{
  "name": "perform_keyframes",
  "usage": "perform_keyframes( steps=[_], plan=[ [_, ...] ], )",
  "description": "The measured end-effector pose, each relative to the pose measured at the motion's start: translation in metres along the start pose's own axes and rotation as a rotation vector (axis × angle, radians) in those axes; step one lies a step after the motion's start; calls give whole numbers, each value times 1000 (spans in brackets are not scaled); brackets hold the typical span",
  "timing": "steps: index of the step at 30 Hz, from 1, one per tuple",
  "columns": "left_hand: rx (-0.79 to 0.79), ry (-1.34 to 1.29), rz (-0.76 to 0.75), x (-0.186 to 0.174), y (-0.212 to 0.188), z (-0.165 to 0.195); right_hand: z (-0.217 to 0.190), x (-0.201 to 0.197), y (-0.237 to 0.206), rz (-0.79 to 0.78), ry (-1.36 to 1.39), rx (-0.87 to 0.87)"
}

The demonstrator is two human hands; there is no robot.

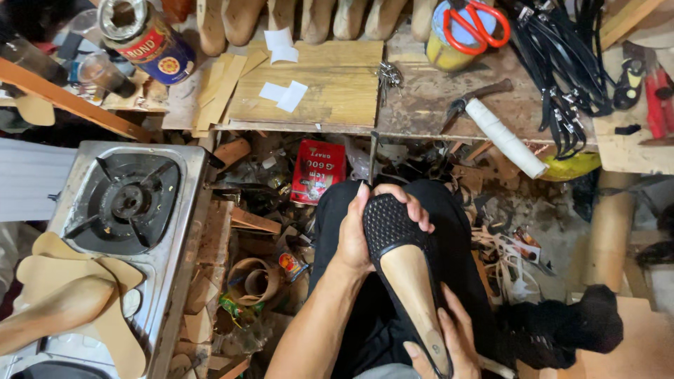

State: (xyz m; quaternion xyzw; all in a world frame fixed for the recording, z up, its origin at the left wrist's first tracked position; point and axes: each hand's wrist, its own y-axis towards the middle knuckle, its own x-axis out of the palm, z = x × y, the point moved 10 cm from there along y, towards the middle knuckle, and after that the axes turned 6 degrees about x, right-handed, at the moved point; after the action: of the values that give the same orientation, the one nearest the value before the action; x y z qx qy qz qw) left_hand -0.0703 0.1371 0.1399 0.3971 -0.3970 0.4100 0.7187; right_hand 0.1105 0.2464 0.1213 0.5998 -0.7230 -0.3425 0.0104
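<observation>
Flanking a red pouch (317, 170), blue-labelled tin (146, 38) and yellow can (449, 43).

1. Light even and fairly bright, soft, from above; no hard shadows on the wooden bench (337, 84).
2. Space under the bench dim; scraps there sit in murky shade.
3. Mild glare on the steel gas stove (175, 231) and the tin can lid (123, 17).
4. Black trousers (379, 309) lose detail, nearly flat dark.
5. Wide-angle bend at the edges; bench line curves.
6. Centre sharp, woven shoe upper (390, 224) crisp; bottom corners slightly soft.
</observation>
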Motion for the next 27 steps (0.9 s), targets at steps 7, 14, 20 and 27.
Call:
perform_keyframes(
  steps=[7, 14, 20, 27],
  plan=[
    [-38, -24, 64, -20, -3, 0, -16, -2, 21, -167, 60, 35],
    [-149, -283, 583, -100, -41, -32, -58, -5, 38, -350, -36, -394],
    [-288, 739, 375, -91, -69, -44, -60, -13, 65, -381, 78, -378],
    [37, 1100, -414, 33, -94, 13, -18, 3, 93, -543, 115, 106]
  ],
)
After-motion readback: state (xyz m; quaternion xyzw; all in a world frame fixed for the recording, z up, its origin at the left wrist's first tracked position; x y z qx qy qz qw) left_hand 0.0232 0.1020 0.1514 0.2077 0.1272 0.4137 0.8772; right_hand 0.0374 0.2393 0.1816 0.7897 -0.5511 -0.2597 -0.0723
